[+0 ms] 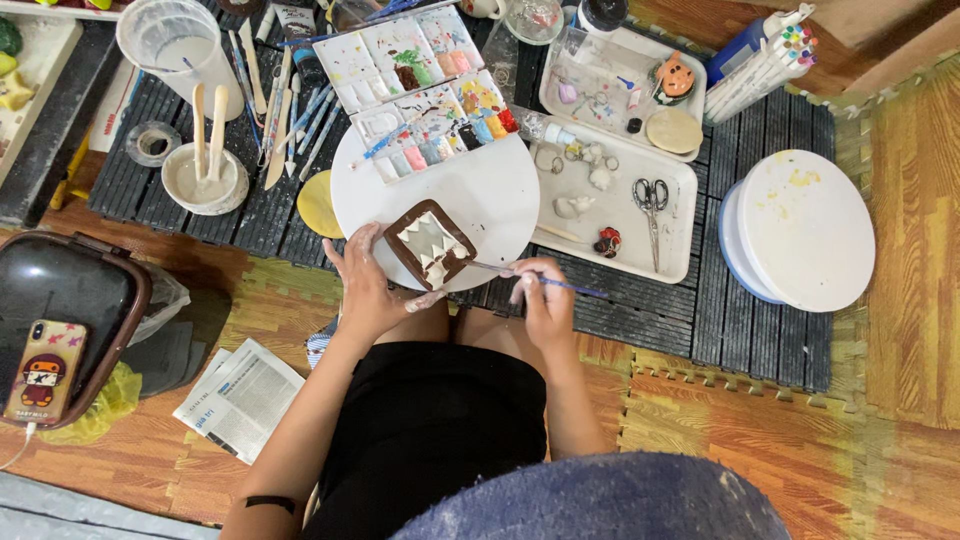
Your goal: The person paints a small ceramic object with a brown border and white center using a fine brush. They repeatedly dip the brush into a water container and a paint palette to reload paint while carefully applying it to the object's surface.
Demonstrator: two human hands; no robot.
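A dark slatted mat (700,320) lies over a floor of wood-patterned foam tiles (910,300), and a person sits on the floor at its near edge. The landmark is the round white board (470,195) at the middle of the mat.

On the near rim of that board sits a small square piece (430,243), dark brown around its border and pale inside, with white zigzag teeth along the inner edges (it looks like clay, though I cannot be sure). The left hand (368,285) grips its left side, fingers and thumb clamped on the brown edge. The right hand (545,300), just right of the piece, pinches a thin blue brush (540,282), fingers closed together on the handle, the tip reaching toward the piece.

Across the far side of the board lies one paint palette (420,85) with many small wells. Right of the board stand two white trays: the nearer tray (675,215) holds one pair of scissors (652,200) and a few small figures, the farther tray (690,125) a tan disc and bits. Farther right is one stack of round boards (800,230). Left of the board are one small bowl (205,180) with two wooden sticks, one clear cup (180,45) and a row of tools. Well to the near left, one phone (45,370) rests on a black bin, and one folded newspaper (240,398) lies on the floor.
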